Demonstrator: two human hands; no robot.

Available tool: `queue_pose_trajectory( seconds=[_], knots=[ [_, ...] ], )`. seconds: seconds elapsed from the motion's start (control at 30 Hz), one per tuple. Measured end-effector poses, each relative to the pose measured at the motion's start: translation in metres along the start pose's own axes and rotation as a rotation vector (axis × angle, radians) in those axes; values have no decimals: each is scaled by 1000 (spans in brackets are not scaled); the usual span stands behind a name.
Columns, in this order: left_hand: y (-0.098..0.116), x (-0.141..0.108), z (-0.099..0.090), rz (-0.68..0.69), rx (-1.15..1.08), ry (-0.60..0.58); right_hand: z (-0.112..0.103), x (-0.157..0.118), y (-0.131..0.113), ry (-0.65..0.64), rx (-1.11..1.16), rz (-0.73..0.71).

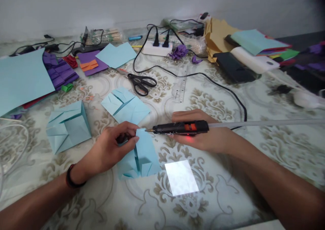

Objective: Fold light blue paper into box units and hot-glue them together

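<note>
My right hand (195, 130) is wrapped round a black hot glue gun (180, 127) with an orange window, a red light and a long clear glue stick (254, 123) out of its back. The nozzle tip is at the top edge of a folded light-blue paper piece (147, 152). My left hand (114, 145) pinches that piece at its upper left, thumb in front. Just beyond lies another folded light-blue piece (125, 104), flat on the table. A light-blue paper box (68, 126) sits to the left of my left hand.
Black-handled scissors (141, 83) and a clear ruler (180, 87) lie mid-table. A black cord curves from a white power strip (157, 49) towards my right hand. Paper sheets (22, 77) are at the left, a black phone (236, 66) and white power bank (255, 61) at the right.
</note>
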State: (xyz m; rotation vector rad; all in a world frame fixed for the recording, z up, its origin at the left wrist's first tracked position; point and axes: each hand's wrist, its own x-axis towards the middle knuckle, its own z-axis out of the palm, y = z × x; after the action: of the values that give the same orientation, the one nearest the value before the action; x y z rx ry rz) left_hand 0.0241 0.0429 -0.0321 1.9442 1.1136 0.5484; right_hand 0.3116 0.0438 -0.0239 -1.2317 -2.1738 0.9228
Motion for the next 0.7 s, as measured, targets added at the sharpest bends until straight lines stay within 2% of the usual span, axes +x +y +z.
queue_pose_trajectory(
  seconds=[0.27,0.7],
  knots=[
    [-1,0,1,8,-11,5,6,-9,5,141,15,6],
    [-1,-1,0,-4,3,-11,0,-10,5,68,54,45]
  ],
)
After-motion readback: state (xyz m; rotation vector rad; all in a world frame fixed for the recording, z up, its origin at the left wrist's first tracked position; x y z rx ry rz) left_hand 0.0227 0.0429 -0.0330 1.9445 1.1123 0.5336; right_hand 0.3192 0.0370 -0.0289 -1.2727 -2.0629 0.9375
